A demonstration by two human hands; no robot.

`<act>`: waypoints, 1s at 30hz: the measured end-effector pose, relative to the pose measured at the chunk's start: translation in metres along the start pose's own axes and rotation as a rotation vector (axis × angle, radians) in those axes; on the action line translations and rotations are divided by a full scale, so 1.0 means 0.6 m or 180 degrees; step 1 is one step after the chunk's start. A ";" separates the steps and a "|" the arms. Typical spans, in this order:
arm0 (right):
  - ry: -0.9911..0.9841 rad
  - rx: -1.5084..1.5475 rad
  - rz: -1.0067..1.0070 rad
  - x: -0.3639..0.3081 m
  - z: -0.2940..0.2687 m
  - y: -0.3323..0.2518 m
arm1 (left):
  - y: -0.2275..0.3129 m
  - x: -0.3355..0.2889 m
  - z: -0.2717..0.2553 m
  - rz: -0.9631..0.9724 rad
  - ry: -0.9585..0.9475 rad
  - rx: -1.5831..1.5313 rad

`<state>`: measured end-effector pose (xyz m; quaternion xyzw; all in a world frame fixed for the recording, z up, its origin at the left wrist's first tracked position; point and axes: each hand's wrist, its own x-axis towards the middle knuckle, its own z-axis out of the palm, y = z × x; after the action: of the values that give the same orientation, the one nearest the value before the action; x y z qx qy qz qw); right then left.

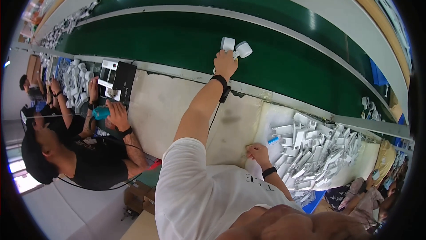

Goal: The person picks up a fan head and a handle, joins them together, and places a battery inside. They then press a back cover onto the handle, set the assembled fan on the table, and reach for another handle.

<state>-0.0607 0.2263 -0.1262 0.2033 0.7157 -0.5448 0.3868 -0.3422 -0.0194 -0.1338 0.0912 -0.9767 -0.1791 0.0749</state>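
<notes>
Reaching far forward over the green conveyor belt, my left hand (226, 64) is closed on two white devices with drum-shaped heads. One white head (228, 43) points up from my fingers, and the other white head (243, 49) tilts to the right. Their handles are mostly hidden by the hand. My right hand (258, 153) rests low on the cream padded table (164, 111), fingers curled in, with nothing visible in them. Just to its right lies a large pile of white plastic parts (310, 151), with a small blue piece (273, 141) at its near-left edge.
A co-worker (84, 160) at the left holds a teal tool (101, 113) beside a black-and-white machine (116, 80). Beyond are more white devices (77, 82). A raised metal rail (177, 78) separates table and belt (155, 40). Other people sit at the far right.
</notes>
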 end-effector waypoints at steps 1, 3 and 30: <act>-0.0005 -0.0027 0.0021 0.000 -0.001 -0.001 | -0.003 0.000 0.002 0.0004 -0.0009 -0.0140; -0.0052 -0.0105 0.0036 0.003 -0.003 0.003 | -0.011 -0.011 -0.001 -0.0078 0.0068 -0.0127; 0.0488 -0.0814 -0.1261 -0.036 0.016 0.102 | -0.427 -0.362 -0.216 -0.1121 -0.0151 0.0432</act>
<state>-0.0005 0.2399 -0.1489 0.0491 0.8320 -0.4980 0.2396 -0.0689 -0.2540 -0.1318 0.2614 -0.9570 -0.1252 0.0131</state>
